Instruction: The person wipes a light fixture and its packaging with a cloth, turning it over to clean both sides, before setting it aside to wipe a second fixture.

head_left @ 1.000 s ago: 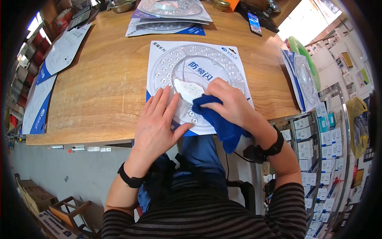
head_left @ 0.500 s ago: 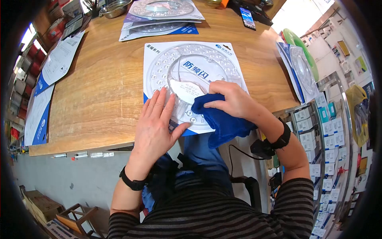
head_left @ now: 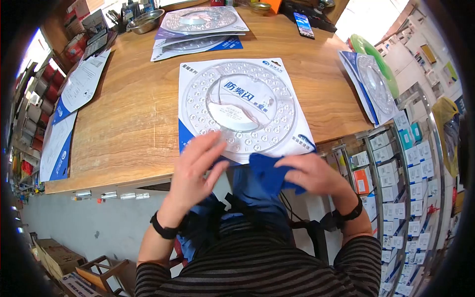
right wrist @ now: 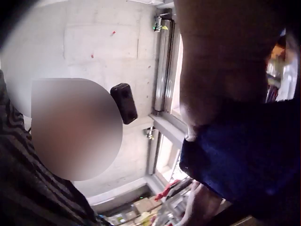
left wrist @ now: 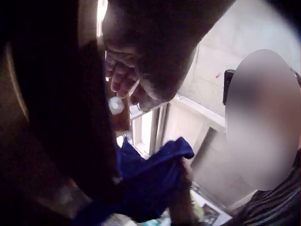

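Observation:
A packaged ring-shaped LED light panel (head_left: pixel 230 116) lies on the table, sealed in clear plastic on a white and blue card. My right hand (head_left: pixel 316 173) grips a dark blue cloth (head_left: pixel 269 173) just off the card's lower right edge, over my lap. The same cloth (right wrist: pixel 244 150) fills the lower right of the right wrist view and hangs bunched in the left wrist view (left wrist: pixel 155 181). My left hand (head_left: pixel 193 171) hovers by the card's lower left corner with fingers loosely bent, holding nothing; its fingertips overlap the card in the head view.
Similar packs (head_left: pixel 200 22) are stacked at the back, with more packs (head_left: pixel 376 89) leaning at the right edge and cards (head_left: pixel 79 89) at the left. A phone (head_left: pixel 303 24) and a metal bowl (head_left: pixel 145 22) sit far back. Shelves of small boxes (head_left: pixel 393 188) stand on the right.
My right hand has drawn the cloth off the pack, down toward the front edge. The left hand has lifted from the card, its fingers now bent. More of the light panel shows.

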Demonstrator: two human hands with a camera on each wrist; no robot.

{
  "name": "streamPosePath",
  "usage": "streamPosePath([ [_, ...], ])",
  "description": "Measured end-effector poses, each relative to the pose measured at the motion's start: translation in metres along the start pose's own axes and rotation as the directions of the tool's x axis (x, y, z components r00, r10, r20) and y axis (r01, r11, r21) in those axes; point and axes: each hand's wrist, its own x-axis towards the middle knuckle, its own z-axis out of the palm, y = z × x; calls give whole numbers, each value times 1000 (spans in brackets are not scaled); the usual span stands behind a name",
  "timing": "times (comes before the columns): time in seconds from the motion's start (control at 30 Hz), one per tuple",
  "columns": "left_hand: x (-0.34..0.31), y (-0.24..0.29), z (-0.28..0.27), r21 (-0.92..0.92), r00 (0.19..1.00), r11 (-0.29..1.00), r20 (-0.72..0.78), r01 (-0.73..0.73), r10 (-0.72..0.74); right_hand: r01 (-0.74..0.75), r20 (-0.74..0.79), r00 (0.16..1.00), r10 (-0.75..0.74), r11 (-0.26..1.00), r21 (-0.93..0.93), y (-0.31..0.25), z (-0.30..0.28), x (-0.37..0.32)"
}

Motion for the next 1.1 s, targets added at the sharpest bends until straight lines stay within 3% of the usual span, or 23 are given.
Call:
streamPosePath([
  [0.07, -5, 21, -2, -460, 996, 885, 85, 75, -41, 241, 104, 963, -250, 966, 91, -5, 11, 2],
  [0.13, -7, 38, 1, -705, 937, 621, 307, 343, -170, 289, 141, 938, -318, 937, 196, -17, 16, 8],
  [0.2, -14, 34, 7, -722, 917, 572, 359, 390, -171, 383, -53, 924, -380, 911, 153, -25, 21, 15],
  [0.23, -18, 29, 9, -762, 894, 477, 425, 438, -141, 390, -132, 916, -378, 918, 78, -26, 21, 21],
  [0.27, -23, 25, 9, -789, 869, 378, 484, 484, -101, 318, -229, 931, -284, 940, 127, -26, 24, 25],
  [0.3, -27, 21, 7, -756, 806, 291, 579, 587, -122, 271, -255, 941, -224, 948, 167, -23, 23, 29],
  [0.4, -36, 26, -11, -694, 737, 259, 661, 672, -142, 217, -292, 944, -155, 957, 193, -1, 28, 40],
  [0.43, -37, 26, -22, -553, 681, 481, 720, 680, -134, 252, -265, 944, -197, 948, 194, 5, 34, 42],
  [0.47, -38, 26, -22, -550, 679, 484, 721, 681, -137, 288, -238, 941, -240, 938, 194, 8, 39, 44],
  [0.53, -27, 34, -7, -550, 723, 549, 673, 629, -154, 209, -137, 974, -181, 949, 235, 11, 52, 46],
  [0.6, -52, 31, -23, -543, 766, 615, 622, 572, -163, 372, -195, 923, -332, 899, 229, 8, 70, 51],
  [0.67, -58, 23, -34, -526, 806, 680, 568, 511, -166, 203, 9, 978, -207, 966, 159, 1, 73, 52],
  [0.7, -60, 20, -39, -513, 824, 710, 541, 482, -168, 369, -68, 929, -363, 901, 229, 7, 83, 56],
  [0.73, -80, 16, -56, -497, 841, 739, 513, 454, -171, 373, -17, 926, -377, 909, 184, 0, 80, 56],
  [0.83, -161, 2, -122, -437, 888, 820, 427, 369, -172, 487, -80, 873, -481, 869, 87, 3, 76, 57],
  [0.9, -198, -6, -159, -390, 916, 866, 367, 312, -165, 612, -260, 735, -626, 778, -145, 10, 63, 56],
  [0.93, -207, -5, -165, -364, 928, 887, 338, 285, -159, 597, -327, 701, -634, 772, -216, 13, 54, 55],
  [0.97, -205, -45, -214, -338, 939, 906, 308, 256, -150, 556, -379, 674, -634, 773, -305, 19, 45, 55],
  [1.07, -161, -36, -178, -250, 971, 955, 216, 158, -104, 409, -472, 590, -655, 747, -525, 37, 24, 57],
  [1.1, -132, -62, -195, -218, 979, 968, 187, 125, -84, 348, -476, 610, -634, 753, -558, 43, 22, 55],
])
